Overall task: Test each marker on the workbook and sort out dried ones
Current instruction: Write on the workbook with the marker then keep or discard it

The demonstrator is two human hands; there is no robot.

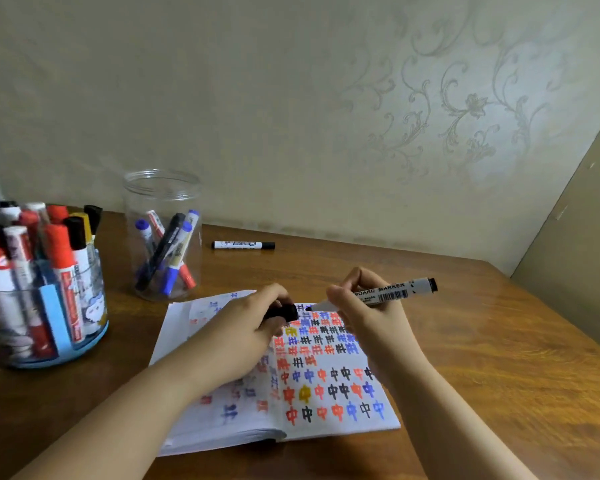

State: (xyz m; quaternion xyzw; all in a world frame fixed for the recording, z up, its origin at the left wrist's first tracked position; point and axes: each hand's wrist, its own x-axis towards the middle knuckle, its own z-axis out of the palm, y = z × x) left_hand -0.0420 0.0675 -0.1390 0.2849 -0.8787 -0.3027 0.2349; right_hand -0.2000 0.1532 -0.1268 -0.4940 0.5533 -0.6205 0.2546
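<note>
An open workbook (340,403) lies on the wooden table, its right page filled with rows of red, blue, black and yellow test characters. My right hand (364,306) grips an uncapped black whiteboard marker (392,292), its tip just above the top of the right page. My left hand (253,323) holds the marker's black cap (284,311) over the book's spine, a short gap from the tip.
A clear jar (163,237) behind the book holds several blue, black and red markers. A tub (42,289) crowded with capped markers stands at the far left. One capped black marker (243,244) lies alone near the wall. A panel rises at the right.
</note>
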